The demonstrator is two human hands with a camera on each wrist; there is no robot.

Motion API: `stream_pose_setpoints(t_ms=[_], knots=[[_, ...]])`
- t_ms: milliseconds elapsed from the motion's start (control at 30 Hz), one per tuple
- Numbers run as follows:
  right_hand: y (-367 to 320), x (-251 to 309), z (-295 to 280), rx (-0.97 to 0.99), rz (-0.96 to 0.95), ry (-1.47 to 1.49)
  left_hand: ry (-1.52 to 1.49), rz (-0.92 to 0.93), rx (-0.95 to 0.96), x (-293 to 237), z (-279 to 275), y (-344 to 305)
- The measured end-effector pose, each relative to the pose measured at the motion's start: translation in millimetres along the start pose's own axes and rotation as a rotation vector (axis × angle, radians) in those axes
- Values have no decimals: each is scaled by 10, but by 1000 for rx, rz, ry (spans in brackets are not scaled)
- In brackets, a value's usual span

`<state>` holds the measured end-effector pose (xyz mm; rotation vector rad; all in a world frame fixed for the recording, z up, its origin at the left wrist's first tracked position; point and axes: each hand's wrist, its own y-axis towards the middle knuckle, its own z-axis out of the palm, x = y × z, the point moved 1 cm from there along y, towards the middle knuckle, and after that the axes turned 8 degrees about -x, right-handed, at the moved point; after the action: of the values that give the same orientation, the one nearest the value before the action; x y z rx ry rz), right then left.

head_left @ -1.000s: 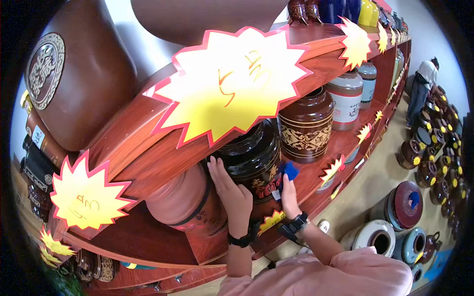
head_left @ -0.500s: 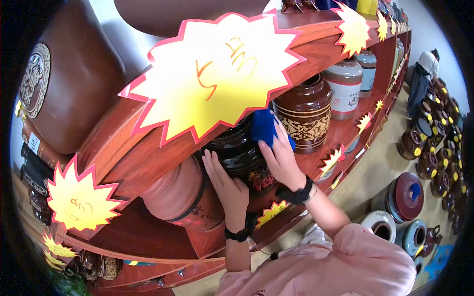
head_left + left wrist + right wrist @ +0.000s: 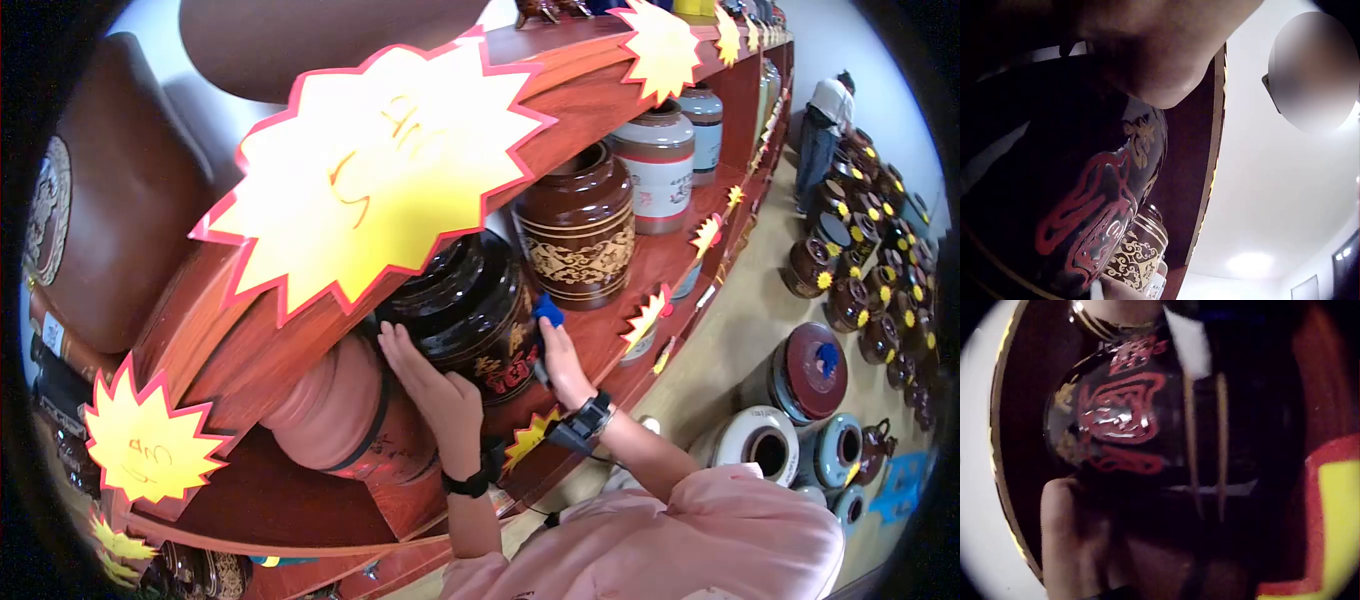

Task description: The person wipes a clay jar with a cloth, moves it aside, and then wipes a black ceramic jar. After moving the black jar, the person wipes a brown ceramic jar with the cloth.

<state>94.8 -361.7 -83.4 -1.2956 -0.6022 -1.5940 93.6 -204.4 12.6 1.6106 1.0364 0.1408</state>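
A glossy black jar (image 3: 450,320) with red and gold characters stands on a red wooden shelf, its top partly hidden behind a large starburst tag. My left hand (image 3: 435,395) lies against the jar's left side with the fingers extended. In the left wrist view, that hand (image 3: 1154,56) crosses the top, over the dark glaze. On the jar's other side, my right hand (image 3: 567,365) holds a bunched blue cloth (image 3: 546,310) at the wall. The right wrist view has the red characters (image 3: 1122,415) and a white label (image 3: 1191,344) hanging near the fingers.
A brown patterned jar (image 3: 578,240) stands right of the black one, and a reddish clay jar (image 3: 330,410) on its left. The shelf board above carries starburst tags (image 3: 155,440). More jars (image 3: 768,450) stand on the floor; a person (image 3: 825,130) is farther back.
My right hand went up with the blue cloth to the jar's upper part, then came back down its right side. The left hand stayed against the jar. The head view shifted slightly.
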Motion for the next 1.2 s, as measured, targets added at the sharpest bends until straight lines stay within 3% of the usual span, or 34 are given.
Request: stream_pose_setpoints(t_ms=[100, 167, 233, 333, 433, 567, 667, 700, 767, 867, 967, 1067, 1200], knots=[[-167, 105, 262, -125, -559, -50, 18, 13, -6, 38, 17, -22], [-340, 378, 328, -129, -1003, -359, -5, 21, -11, 23, 15, -29], [-335, 546, 331, -64, -1205, -505, -7, 15, -10, 11, -2, -21], [-182, 758, 343, 27, -1319, -534, 2, 10, -5, 27, 17, -17], [-40, 768, 358, 5, -1260, -413, 15, 7, 0, 15, 25, -9], [213, 396, 322, -21, -903, -25, 16, -2, 3, -3, 16, -13], [364, -72, 181, -62, -658, 30, 3, 14, -5, -14, 18, -17], [386, -276, 87, -82, -470, -30, 5, 21, -8, -17, 23, -16], [434, -534, -46, -105, -452, -133, 7, 38, -11, -13, 34, -15], [419, -497, -20, -123, -436, -110, 15, 38, -21, 0, 29, -14], [66, 46, 199, -134, -707, -18, 16, 45, -21, 14, 34, -10], [-151, 475, 343, -119, -1014, -193, 21, 50, -27, 7, 25, -16], [-226, 611, 373, 56, -1467, -590, -4, 76, -47, 91, 61, -37]])
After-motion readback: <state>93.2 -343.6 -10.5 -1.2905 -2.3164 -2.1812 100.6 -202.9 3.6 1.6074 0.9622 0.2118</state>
